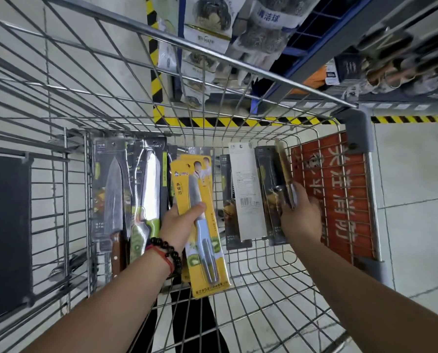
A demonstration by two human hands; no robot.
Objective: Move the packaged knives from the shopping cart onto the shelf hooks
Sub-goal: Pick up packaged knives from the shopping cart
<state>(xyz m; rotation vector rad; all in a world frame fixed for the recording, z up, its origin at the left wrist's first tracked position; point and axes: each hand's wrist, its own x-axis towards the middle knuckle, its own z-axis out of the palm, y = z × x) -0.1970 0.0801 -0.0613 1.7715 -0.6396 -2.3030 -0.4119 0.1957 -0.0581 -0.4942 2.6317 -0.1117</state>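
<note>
From the head view, both arms reach down into a wire cart (251, 271). The left hand (181, 222) grips a yellow knife pack (200, 225) near its middle, thumb across the front, holding it above the cart's floor with its top end pointing toward the far wall. A dark bead bracelet (166, 250) and a red cord sit on that wrist. The right hand (300, 217) holds a thin pack (285, 171) seen edge-on, fingers curled round its lower part, close to the cart's right wall, where a red sign (340, 194) hangs. More knife packs stand against the far wall: a dark pack with a wood-handled knife (110, 192) at the far-left corner, a green-handled knife pack (149, 189) just beside it, and a white-backed pack (247, 189) between the two hands. Beyond the cart's rim, shelf goods (212, 24) hang in packets above yellow-black floor tape (238, 121).
</note>
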